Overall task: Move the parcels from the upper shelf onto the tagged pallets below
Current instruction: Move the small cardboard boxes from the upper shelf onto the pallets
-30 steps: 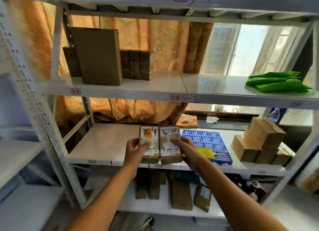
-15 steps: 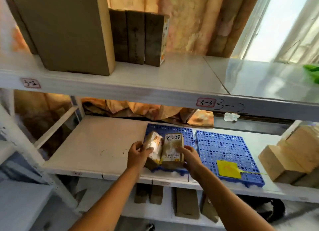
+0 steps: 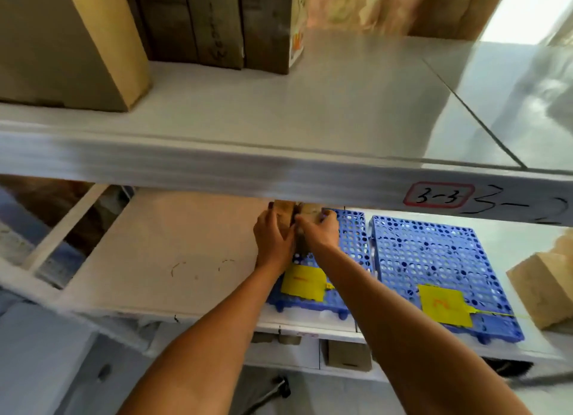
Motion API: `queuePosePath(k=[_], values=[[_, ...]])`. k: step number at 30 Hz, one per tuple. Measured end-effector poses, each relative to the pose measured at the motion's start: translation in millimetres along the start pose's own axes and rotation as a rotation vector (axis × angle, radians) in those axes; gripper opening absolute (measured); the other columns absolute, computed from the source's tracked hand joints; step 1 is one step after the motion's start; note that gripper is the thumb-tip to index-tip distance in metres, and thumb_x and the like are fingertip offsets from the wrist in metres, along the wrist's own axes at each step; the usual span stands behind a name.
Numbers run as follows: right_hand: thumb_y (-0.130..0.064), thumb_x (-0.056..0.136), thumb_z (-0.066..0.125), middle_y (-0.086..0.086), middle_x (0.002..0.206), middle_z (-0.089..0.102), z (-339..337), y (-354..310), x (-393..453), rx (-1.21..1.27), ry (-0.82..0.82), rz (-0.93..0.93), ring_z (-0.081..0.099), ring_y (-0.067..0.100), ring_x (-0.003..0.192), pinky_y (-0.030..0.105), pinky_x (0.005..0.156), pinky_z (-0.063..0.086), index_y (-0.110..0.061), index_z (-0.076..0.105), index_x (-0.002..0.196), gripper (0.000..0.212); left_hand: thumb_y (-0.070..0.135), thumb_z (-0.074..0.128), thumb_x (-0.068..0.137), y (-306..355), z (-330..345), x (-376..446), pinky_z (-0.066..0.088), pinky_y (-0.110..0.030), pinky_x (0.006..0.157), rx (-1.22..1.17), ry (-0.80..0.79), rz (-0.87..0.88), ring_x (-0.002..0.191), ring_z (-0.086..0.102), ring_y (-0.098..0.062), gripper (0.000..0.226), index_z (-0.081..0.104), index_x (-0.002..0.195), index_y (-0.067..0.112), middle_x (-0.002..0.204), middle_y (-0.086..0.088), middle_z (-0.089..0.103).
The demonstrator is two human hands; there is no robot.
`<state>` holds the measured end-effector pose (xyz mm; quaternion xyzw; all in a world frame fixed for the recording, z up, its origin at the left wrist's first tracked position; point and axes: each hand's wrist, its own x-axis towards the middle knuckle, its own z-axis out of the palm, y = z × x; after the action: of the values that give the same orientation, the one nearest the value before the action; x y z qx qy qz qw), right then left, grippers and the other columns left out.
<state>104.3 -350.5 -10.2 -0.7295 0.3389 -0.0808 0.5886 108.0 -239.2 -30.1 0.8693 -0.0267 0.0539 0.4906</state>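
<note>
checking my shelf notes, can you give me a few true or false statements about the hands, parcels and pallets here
1. Both hands, left hand and right hand, grip small brown parcels over the left blue pallet. True.
2. The right blue pallet already carries a parcel. False: it carries only its yellow tag.
3. Each pallet has a yellow tag. True.
4. The upper shelf has been emptied. False: cardboard boxes stand on it.

Storeroom: metal shelving (image 3: 279, 169) labelled 3-3 (image 3: 437, 195), cardboard boxes (image 3: 71, 42), tagged blue pallets (image 3: 434, 259).
</note>
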Motion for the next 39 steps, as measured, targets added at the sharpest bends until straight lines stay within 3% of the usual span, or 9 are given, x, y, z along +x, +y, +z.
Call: queuePosePath(k=[4, 9, 19, 23, 26, 29, 33, 37, 39], values=[[-0.017, 0.094, 0.057, 0.013, 0.121, 0.07, 8, 10, 9, 0.039, -0.094, 0.034, 0.068, 0.028, 0.105, 0.042, 0.091, 0.058, -0.012, 0.057, 0.133, 0.04, 0.02, 0.057, 0.094, -12, 0, 1, 0.037, -0.037, 0.113, -0.19, 0.039, -0.139, 0.138, 0.043, -0.031, 0.061, 0.04, 0.152, 0.009, 0.153, -0.016, 0.039], [-0.022, 0.097, 0.057, 0.009, 0.117, 0.071, 13, 6, 16, 0.026, -0.055, 0.049, 0.067, 0.025, 0.102, 0.044, 0.09, 0.058, -0.017, 0.061, 0.122, 0.026, 0.033, 0.059, 0.1, -17, -5, 13, 0.045, -0.048, 0.109, -0.09, 0.015, -0.23, 0.129, 0.052, -0.034, 0.051, 0.049, 0.146, 0.013, 0.144, -0.014, 0.05], [-0.029, 0.103, 0.057, 0.01, 0.124, 0.067, 14, 1, 20, -0.007, -0.083, 0.063, 0.063, 0.022, 0.098, 0.026, 0.061, 0.047, -0.012, 0.057, 0.135, 0.036, 0.045, 0.049, 0.105, -20, -10, 44, 0.04, -0.046, 0.115, -0.063, -0.14, -0.231, 0.142, 0.044, -0.032, 0.062, 0.035, 0.157, 0.014, 0.159, -0.012, 0.039], [-0.032, 0.107, 0.047, 0.013, 0.128, 0.067, 8, -3, 8, -0.062, -0.158, 0.065, 0.062, 0.024, 0.098, 0.032, 0.07, 0.048, -0.013, 0.053, 0.143, 0.042, 0.048, 0.046, 0.105, -16, -16, 39, 0.035, -0.043, 0.118, -0.1, -0.174, -0.253, 0.149, 0.036, -0.03, 0.068, 0.026, 0.161, 0.016, 0.166, -0.009, 0.031], [-0.02, 0.104, 0.051, 0.013, 0.124, 0.07, 5, -3, -2, -0.091, -0.16, 0.013, 0.068, 0.025, 0.095, 0.033, 0.066, 0.054, -0.01, 0.058, 0.139, 0.037, 0.033, 0.045, 0.107, -14, -21, 33, 0.037, -0.041, 0.115, -0.092, -0.164, -0.191, 0.146, 0.041, -0.029, 0.057, 0.029, 0.161, 0.019, 0.163, -0.008, 0.037], [-0.014, 0.104, 0.051, 0.015, 0.128, 0.069, 5, 1, -8, -0.106, -0.138, 0.015, 0.07, 0.03, 0.105, 0.037, 0.079, 0.058, -0.008, 0.059, 0.139, 0.036, 0.023, 0.045, 0.107, -13, -25, 30, 0.041, -0.041, 0.113, -0.072, -0.231, -0.118, 0.141, 0.046, -0.029, 0.055, 0.03, 0.16, 0.023, 0.159, -0.007, 0.043], [-0.018, 0.108, 0.043, 0.017, 0.144, 0.06, -3, 3, -21, -0.133, -0.179, -0.009, 0.056, 0.019, 0.108, 0.03, 0.076, 0.052, -0.013, 0.05, 0.149, 0.042, 0.031, 0.045, 0.108, -12, -33, 19, 0.029, -0.042, 0.122, -0.043, -0.299, -0.122, 0.153, 0.028, -0.028, 0.065, 0.014, 0.164, 0.023, 0.17, -0.007, 0.02], [-0.025, 0.109, 0.038, 0.014, 0.146, 0.056, -20, -10, -43, -0.224, -0.143, -0.041, 0.055, 0.026, 0.12, 0.046, 0.109, 0.047, -0.008, 0.049, 0.149, 0.045, 0.031, 0.042, 0.108, 4, -53, 6, 0.031, -0.043, 0.122, 0.0, -0.229, -0.087, 0.152, 0.031, -0.027, 0.055, 0.031, 0.16, 0.018, 0.167, -0.009, 0.029], [-0.025, 0.108, 0.039, 0.014, 0.126, 0.062, -30, -25, -65, -0.243, -0.175, -0.079, 0.059, 0.028, 0.112, 0.045, 0.104, 0.049, -0.006, 0.058, 0.135, 0.039, 0.03, 0.043, 0.107, 26, -69, -1, 0.038, -0.041, 0.115, 0.019, -0.219, -0.014, 0.144, 0.042, -0.029, 0.048, 0.044, 0.152, 0.012, 0.159, -0.012, 0.041]])
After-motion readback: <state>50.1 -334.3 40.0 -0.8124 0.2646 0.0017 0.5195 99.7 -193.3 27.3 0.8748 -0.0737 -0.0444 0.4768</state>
